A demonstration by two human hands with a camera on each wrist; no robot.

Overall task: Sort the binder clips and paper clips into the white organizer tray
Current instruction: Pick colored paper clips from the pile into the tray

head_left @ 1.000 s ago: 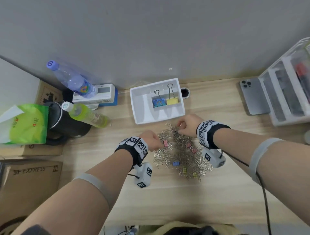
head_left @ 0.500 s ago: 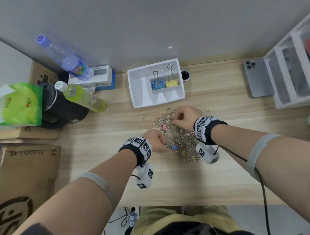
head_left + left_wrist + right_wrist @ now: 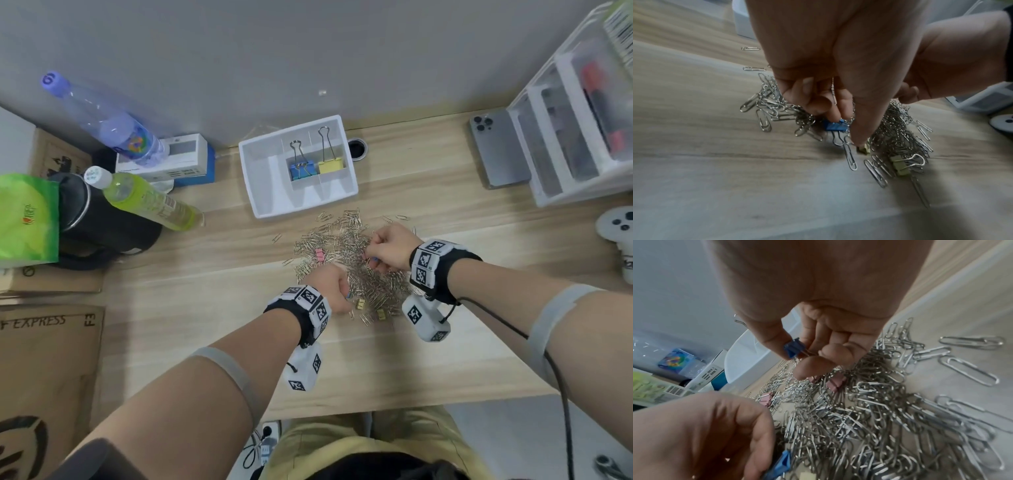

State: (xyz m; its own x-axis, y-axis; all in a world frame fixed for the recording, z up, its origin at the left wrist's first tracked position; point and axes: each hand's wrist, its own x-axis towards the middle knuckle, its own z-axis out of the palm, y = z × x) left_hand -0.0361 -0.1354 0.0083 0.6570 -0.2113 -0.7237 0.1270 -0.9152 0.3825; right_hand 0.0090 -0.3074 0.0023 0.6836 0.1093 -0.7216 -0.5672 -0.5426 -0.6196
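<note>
The white organizer tray [image 3: 260, 178] stands at the back of the desk. One of its small compartments holds a large blue binder clip [image 3: 301, 169], the one beside it a large yellow one [image 3: 330, 166]. In front of it lies a pile of silver paper clips [image 3: 346, 246] mixed with small pink [image 3: 319, 255] and yellow [image 3: 360, 303] binder clips. My left hand [image 3: 846, 129] pinches a small blue binder clip [image 3: 835, 127] at the pile's near edge, down on the desk. My right hand [image 3: 797, 356] holds another small blue binder clip [image 3: 792, 347] just above the pile.
Two bottles [image 3: 147, 198], a black kettle [image 3: 102, 222], a green packet [image 3: 24, 219] and cardboard boxes [image 3: 44, 342] crowd the left side. A phone [image 3: 496, 147], a white drawer unit [image 3: 575, 137] and a white controller [image 3: 616, 226] sit at the right. A cable hole [image 3: 356, 149] lies beside the tray.
My left hand moved from the pile's left edge to its near edge and took hold of a blue clip. My right hand drew back from the tray side and now holds a blue clip.
</note>
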